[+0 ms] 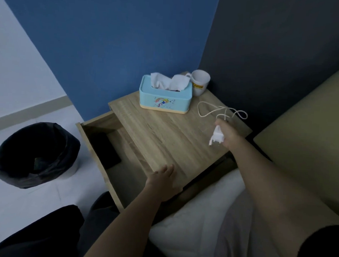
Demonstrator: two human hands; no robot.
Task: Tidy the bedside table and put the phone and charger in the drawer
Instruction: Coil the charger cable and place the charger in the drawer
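Head view: one look down from above, and here is the whole scene.
Bedside table (164, 128): pale wood top, centre of the frame, set against a blue wall.
Drawer (98, 129): pulled out toward the left of the frame, its inside in shadow.
Phone (105, 150): a dark slab lying flat inside the drawer, along its left side.
Right hand (229, 135): over the right edge of the tabletop, fingers closed around the charger.
Charger (216, 137): white plug block gripped in that hand, prongs pointing down and left.
Cable (214, 111): thin white lead running up from the hand and looping loosely on the tabletop, upper right.
Left hand (163, 183): lower centre, resting flat on the near corner of the tabletop, fingers spread and relaxed, holding nothing.
Tissue box (165, 98): light blue with a cartoon print, at the back of the table, white tissue sticking out of the top.
Cup (199, 83): white, printed label, just right of the tissue box, in the back corner.
Bin (35, 155): black-lined, on the floor at the left of the frame.
Bed (209, 217): white bedding at lower right, beside the table.
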